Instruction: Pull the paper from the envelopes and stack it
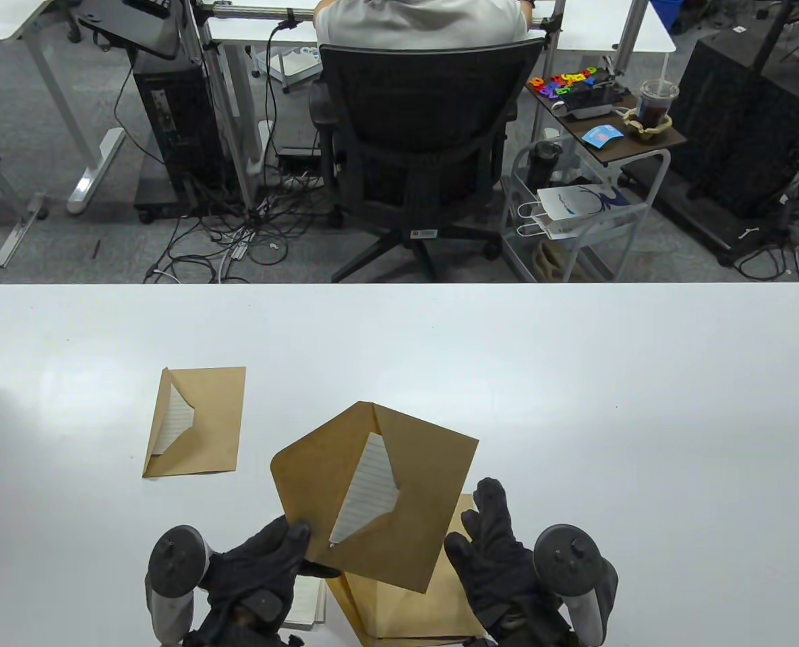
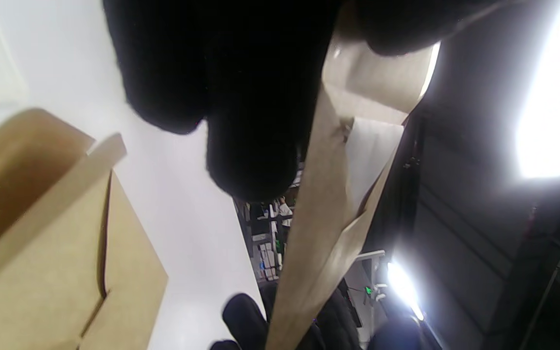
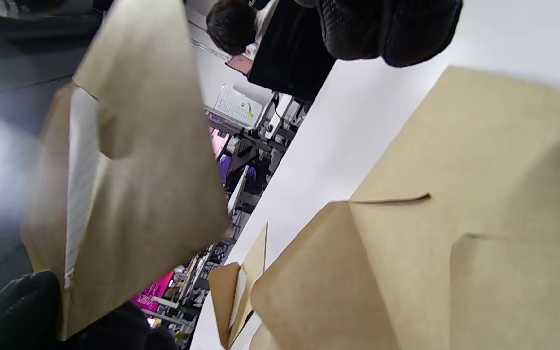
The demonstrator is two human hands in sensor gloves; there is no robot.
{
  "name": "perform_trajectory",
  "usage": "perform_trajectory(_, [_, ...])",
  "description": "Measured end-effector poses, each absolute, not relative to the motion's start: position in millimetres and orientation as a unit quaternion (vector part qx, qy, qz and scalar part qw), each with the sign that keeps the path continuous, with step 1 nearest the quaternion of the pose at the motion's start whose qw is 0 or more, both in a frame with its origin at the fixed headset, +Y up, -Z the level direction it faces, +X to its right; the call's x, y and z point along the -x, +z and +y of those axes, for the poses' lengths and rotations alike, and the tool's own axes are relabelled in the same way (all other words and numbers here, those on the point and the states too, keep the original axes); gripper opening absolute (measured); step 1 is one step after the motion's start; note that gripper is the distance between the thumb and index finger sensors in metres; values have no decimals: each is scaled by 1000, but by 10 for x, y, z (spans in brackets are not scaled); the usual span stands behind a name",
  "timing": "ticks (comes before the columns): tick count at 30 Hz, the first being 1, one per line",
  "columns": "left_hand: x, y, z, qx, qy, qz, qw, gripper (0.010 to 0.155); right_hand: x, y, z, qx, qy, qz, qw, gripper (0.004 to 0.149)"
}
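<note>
A brown envelope (image 1: 379, 492) is gripped at its lower left corner by the left hand (image 1: 257, 573), thumb on top and fingers beneath, and is held lifted and tilted above the white worktop (image 1: 574, 404). Lined paper (image 1: 369, 499) is seen inside its open flap. The right hand (image 1: 500, 559) is held spread just beside the envelope's right edge, fingers extended, nothing grasped; contact with it cannot be told. A second envelope (image 1: 406, 606) is laid flat beneath both hands. Farther left, a third envelope (image 1: 197, 421) with paper showing is laid on the worktop.
</note>
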State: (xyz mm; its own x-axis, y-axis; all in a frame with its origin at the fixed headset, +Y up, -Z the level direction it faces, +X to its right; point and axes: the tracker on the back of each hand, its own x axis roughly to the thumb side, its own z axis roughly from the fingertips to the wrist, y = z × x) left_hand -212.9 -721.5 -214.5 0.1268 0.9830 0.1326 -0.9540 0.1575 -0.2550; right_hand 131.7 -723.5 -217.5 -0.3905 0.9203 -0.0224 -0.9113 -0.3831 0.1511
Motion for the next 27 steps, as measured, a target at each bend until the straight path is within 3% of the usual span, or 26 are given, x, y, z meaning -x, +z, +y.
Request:
perform_trajectory(6, [2074, -2138, -7254, 74, 663, -153, 729, 49, -1294, -2222, -7321, -47, 789, 95, 606, 88])
perform_trajectory(11, [2068, -2146, -7290, 87, 664, -152, 727, 49, -1306, -2236, -7343, -58, 736, 96, 667, 61])
perform_trajectory(19, [2091, -2157, -7313, 106, 663, -131, 729, 53, -1345, -2233, -7353, -30, 734, 83, 673, 51])
perform_trajectory(22, [2163, -2154, -7240, 78, 646, -125, 749, 62, -1378, -2226, -7349, -13, 742, 70, 667, 50])
perform_trajectory(27, [2304, -2090, -7008, -32, 598, -131, 790, 72, -1402, -2212, -7344, 10, 758, 51, 650, 50])
